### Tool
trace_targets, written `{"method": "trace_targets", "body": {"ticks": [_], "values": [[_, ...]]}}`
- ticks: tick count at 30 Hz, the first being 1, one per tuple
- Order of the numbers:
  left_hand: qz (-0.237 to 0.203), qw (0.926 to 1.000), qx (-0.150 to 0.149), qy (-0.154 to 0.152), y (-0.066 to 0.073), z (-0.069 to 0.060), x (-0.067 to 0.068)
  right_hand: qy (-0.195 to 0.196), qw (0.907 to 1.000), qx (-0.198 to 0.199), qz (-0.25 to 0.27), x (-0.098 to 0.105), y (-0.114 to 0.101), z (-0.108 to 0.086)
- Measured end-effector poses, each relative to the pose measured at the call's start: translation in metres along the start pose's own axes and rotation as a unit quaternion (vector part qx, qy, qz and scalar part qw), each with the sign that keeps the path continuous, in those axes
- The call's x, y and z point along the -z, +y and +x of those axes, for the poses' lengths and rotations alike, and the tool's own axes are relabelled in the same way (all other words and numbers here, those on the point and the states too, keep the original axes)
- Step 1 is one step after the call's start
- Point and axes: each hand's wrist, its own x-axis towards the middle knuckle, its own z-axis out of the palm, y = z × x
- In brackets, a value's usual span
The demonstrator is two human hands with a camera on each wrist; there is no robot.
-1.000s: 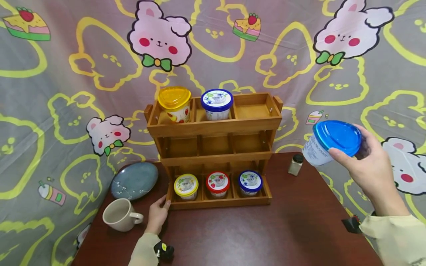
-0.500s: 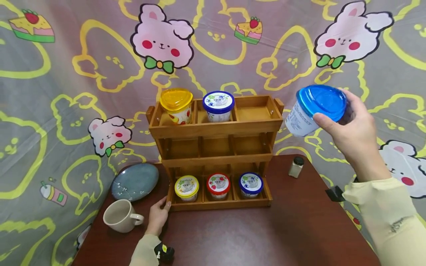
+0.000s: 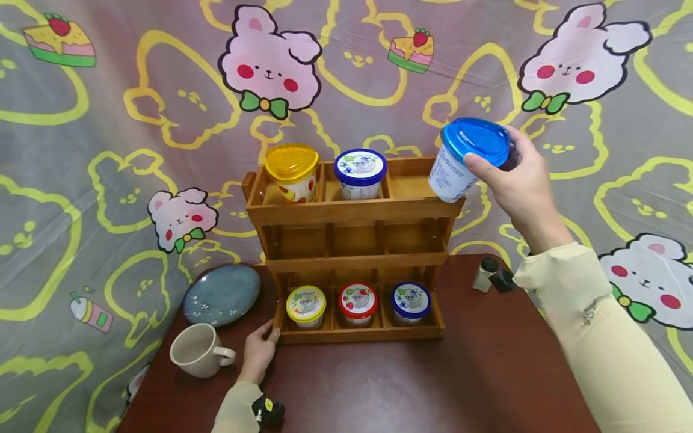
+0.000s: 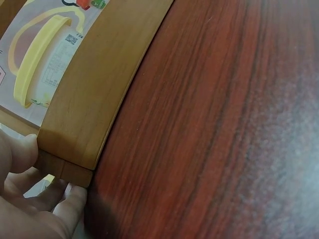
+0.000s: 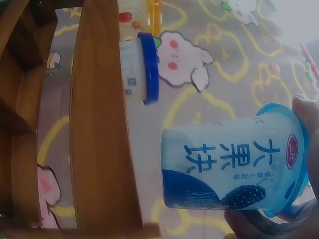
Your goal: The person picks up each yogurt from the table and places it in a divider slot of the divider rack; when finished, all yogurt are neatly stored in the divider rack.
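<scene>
My right hand (image 3: 521,180) grips a yogurt cup with a clear blue lid (image 3: 452,171) by its lid. The tilted cup hangs in front of the top right compartment of a three-tier wooden rack (image 3: 346,210); in the right wrist view, a blackberry picture shows on the cup (image 5: 224,164). At the rack's lower left corner, my left hand (image 3: 257,352) holds the wood between thumb and fingers. On the top tier stand a yellow-lidded cup (image 3: 292,171) and a blue-lidded cup (image 3: 361,174). The bottom tier holds a yellow-lidded tub (image 3: 306,305), a red-lidded tub (image 3: 358,304) and a blue-lidded tub (image 3: 411,302).
A beige mug (image 3: 197,352) and a blue-grey plate (image 3: 223,294) are at the left of the dark wooden table (image 3: 379,385). Right of the rack stands a small black-capped jar (image 3: 484,276), close to the right wrist's camera in the head view. A patterned curtain (image 3: 373,72) hangs behind.
My right hand has carried the blue-lidded yogurt cup up and left, from beside the rack to its top right compartment. The left hand stays at the rack's corner.
</scene>
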Motion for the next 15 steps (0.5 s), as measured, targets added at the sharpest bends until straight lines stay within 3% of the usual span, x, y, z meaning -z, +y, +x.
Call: {"method": "trace_targets", "body": {"ticks": [15], "values": [[0.008,0.9999,-0.008,0.003,-0.001,0.001,0.000,-0.054,0.9975,-0.011,-0.043,-0.035,0.015,0.039]]}}
